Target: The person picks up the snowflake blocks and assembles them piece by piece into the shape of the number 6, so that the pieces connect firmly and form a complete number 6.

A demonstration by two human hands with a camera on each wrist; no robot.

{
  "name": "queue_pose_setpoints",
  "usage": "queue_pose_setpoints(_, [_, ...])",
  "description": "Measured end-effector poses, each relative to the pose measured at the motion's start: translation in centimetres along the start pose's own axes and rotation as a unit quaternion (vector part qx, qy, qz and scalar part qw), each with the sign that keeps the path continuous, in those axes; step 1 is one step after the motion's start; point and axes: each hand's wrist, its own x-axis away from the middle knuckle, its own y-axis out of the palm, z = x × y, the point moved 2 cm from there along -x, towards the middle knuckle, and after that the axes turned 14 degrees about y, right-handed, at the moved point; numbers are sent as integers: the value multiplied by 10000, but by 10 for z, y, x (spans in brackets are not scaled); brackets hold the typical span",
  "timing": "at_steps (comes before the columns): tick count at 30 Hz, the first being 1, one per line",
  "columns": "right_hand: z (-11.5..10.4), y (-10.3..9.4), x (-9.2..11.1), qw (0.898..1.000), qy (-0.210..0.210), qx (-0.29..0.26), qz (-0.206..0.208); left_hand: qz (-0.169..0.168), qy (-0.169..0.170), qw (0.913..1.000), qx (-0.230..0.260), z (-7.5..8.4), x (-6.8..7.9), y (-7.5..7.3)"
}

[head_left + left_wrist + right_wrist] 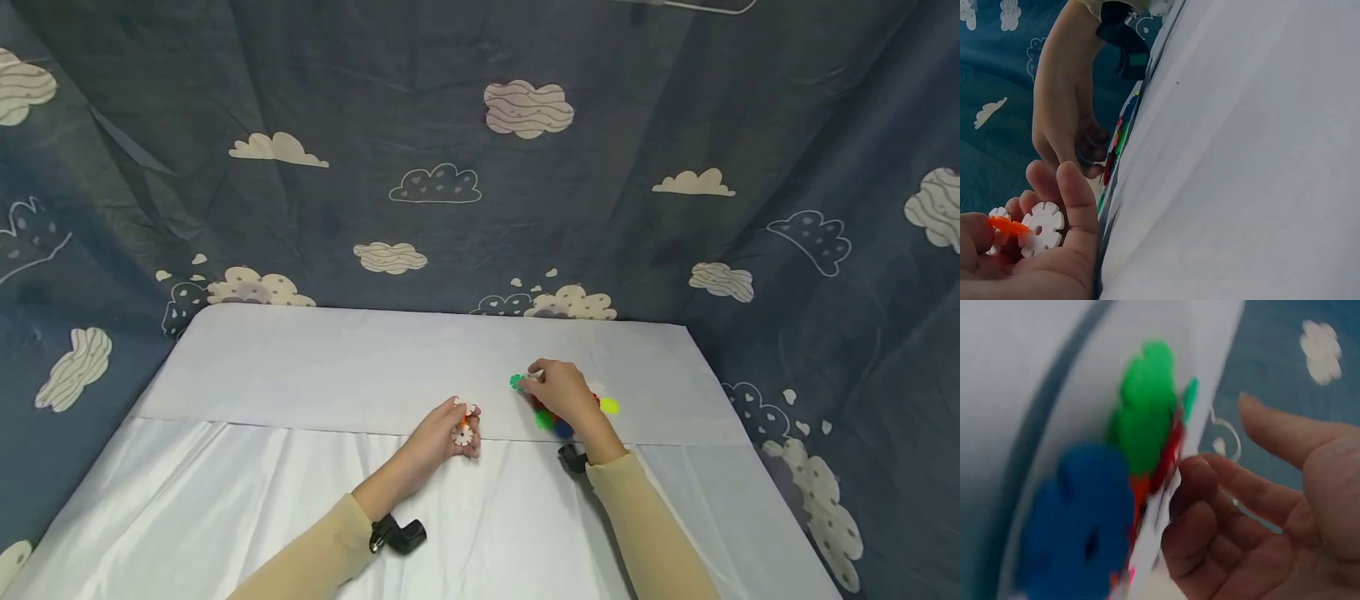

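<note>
My left hand [438, 435] holds a small joined piece of notched plastic discs: a white disc [1049, 220], an orange disc [1009, 225] set edgewise, and another white one behind it. Over to the right, my right hand [564, 392] reaches over a small heap of loose notched discs. Its thumb stands apart from the bent fingers in the right wrist view, and no disc shows between them. Beside those fingers lie a blue disc [1079, 519], a green disc [1147, 412] and a red disc [1169, 453], blurred. Part of the heap is hidden under the hand.
A yellow disc [610, 406] lies at the heap's right edge, and a teal disc [516, 382] at its left. White cloth covers the table [300, 367]. A dark curtain [420, 100] with cloud prints hangs behind and at both sides.
</note>
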Motion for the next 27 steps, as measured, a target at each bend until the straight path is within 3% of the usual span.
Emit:
queue_pose_setpoints(7, [-6,12,-9,9988,82,483,-51,-113,136,9998,22,-3,-2,0])
queue_pose_setpoints(10, [-1,12,-10,9998,135,116,-90,-71,232,9997,-16,-4,-1,-1])
queue_pose_setpoints(13, [2,12,-4,9980,-154,-551,-269,-7,380,9992,-135,-3,0,-3])
queue_pose_setpoints(19, [-6,10,30,9723,-734,-1960,-1042,5,472,9974,-544,0,2,-4])
queue_pose_setpoints(22, [-15,7,43,9631,-1142,-2171,-1105,-94,545,9964,-641,2,3,-4])
queue_pose_setpoints(27, [-23,7,54,9591,-1542,-2135,-1037,-309,573,9959,-636,4,4,-2])
